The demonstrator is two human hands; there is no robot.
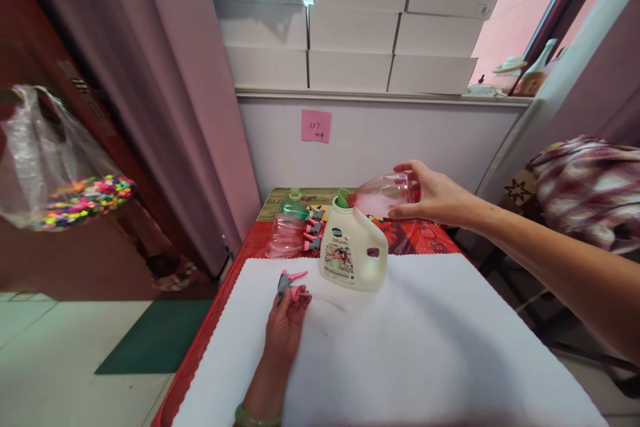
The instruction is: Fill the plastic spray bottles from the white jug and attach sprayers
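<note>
My right hand is closed around the base of a clear pink bottle. The bottle lies tipped nearly level, with pale liquid inside and its neck at the green spout of a cream detergent jug. The jug stands upright on the white cloth. In my left hand is a grey and pink spray trigger head, its thin tube pointing right, over the cloth left of the jug. Behind that hand lie a pink bottle and several more spray heads.
A green bottle stands at the table's back left. The white cloth lies over a red table cover. White boxes are stacked on the sill behind. A plastic bag of colourful pieces hangs at left; plaid fabric lies at right.
</note>
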